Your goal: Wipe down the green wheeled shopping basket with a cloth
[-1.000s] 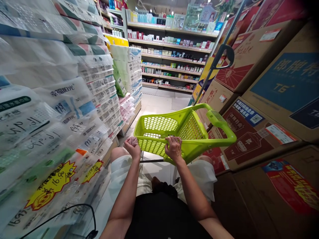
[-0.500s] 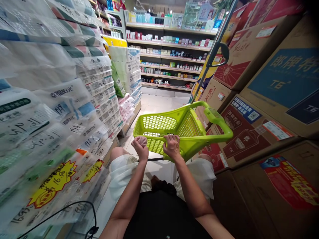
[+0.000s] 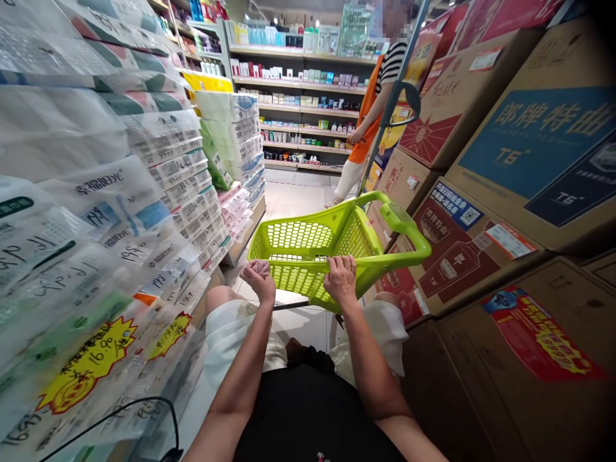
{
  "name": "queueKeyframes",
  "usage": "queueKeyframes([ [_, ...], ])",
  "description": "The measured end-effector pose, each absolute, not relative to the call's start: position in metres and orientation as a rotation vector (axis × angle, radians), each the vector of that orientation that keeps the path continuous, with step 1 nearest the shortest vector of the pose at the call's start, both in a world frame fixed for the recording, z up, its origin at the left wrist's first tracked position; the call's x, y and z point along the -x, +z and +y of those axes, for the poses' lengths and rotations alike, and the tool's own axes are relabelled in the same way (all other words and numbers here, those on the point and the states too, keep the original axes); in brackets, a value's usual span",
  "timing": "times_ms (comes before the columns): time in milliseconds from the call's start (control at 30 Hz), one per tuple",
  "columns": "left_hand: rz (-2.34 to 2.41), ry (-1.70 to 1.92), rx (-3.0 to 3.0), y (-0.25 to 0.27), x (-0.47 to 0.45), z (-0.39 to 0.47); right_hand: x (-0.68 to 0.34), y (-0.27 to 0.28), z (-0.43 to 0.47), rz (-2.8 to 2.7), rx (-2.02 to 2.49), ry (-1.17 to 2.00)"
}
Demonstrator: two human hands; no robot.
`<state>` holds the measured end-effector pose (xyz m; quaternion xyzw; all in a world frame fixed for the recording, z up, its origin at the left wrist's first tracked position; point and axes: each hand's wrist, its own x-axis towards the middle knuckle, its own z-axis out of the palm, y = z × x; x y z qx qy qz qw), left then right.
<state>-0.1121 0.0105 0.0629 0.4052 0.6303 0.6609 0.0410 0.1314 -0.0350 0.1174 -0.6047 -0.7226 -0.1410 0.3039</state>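
– So, where is the green cart (image 3: 298, 262)?

– It's right in the middle of the clock, and its handle (image 3: 398, 219) pokes out at three.

– What does the right hand (image 3: 342, 282) do?

– It sits between four and five o'clock from the cart's middle. Its fingers (image 3: 338, 264) curl over the near side and hold on.

– And the left hand (image 3: 261, 282)?

– That one is at eight o'clock, by the near corner. Its fingers are squeezed up tight on a crumply pink bundle (image 3: 258, 267). I can't tell if that hand touches the cart.

– What else is around?

– Tall stacks of white packs (image 3: 178, 173) at nine, and big brown boxes (image 3: 462, 244) piled up at three. Full shelves (image 3: 298, 83) are at twelve. Near them, at one, stands a person (image 3: 368, 106) in orange.
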Motion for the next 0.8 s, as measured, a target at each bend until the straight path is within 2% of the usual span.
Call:
queueKeyframes([
  [167,1.966,2.097,-1.188,0.082,0.138,0.021,-0.125,0.116,-0.036,-1.909,1.557,-0.392],
  [500,1.644,1.456,-1.932,0.115,0.155,0.029,-0.106,0.116,-0.046,-1.852,1.581,-0.429],
  [633,1.811,1.618,-1.741,0.111,0.139,0.024,-0.101,0.117,-0.049,-1.862,1.589,-0.437],
  [800,1.602,1.744,-1.798,0.096,0.105,0.005,-0.099,0.119,-0.053,-1.896,1.621,-0.406],
])
